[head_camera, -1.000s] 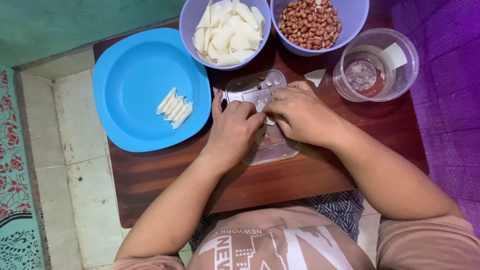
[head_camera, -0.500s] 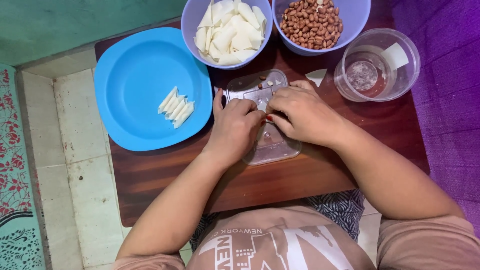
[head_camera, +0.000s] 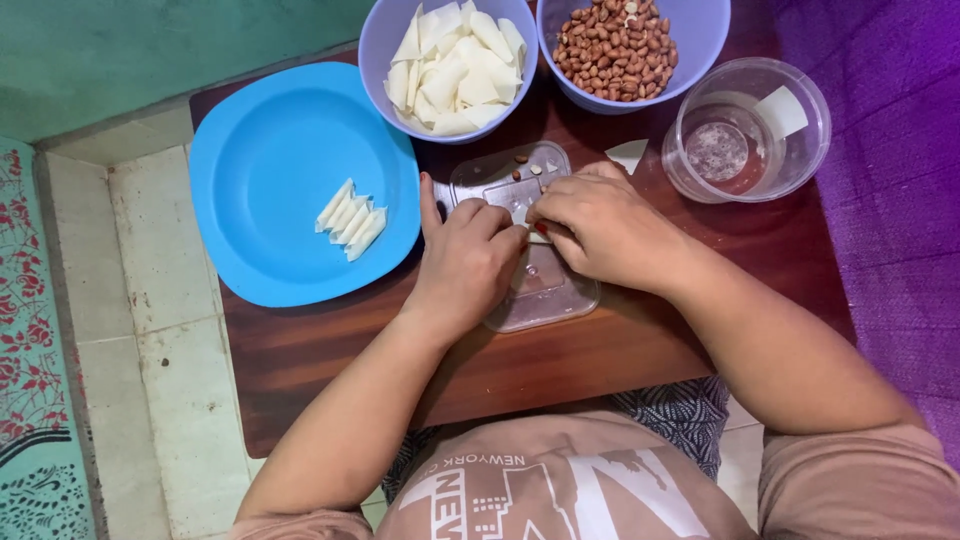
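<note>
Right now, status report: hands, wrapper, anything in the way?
Both hands, left and right, pinching a small white wrapper over the clear lid. Blue plate holds four rolls. Nothing blocking.

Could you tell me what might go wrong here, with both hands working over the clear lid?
The clear lid reaches close to the table's near edge; pressing on it with the left hand and right hand might slide it off. Loose peanuts on the lid's far end could roll away. The clear tub sits near the right forearm and might get knocked.
</note>
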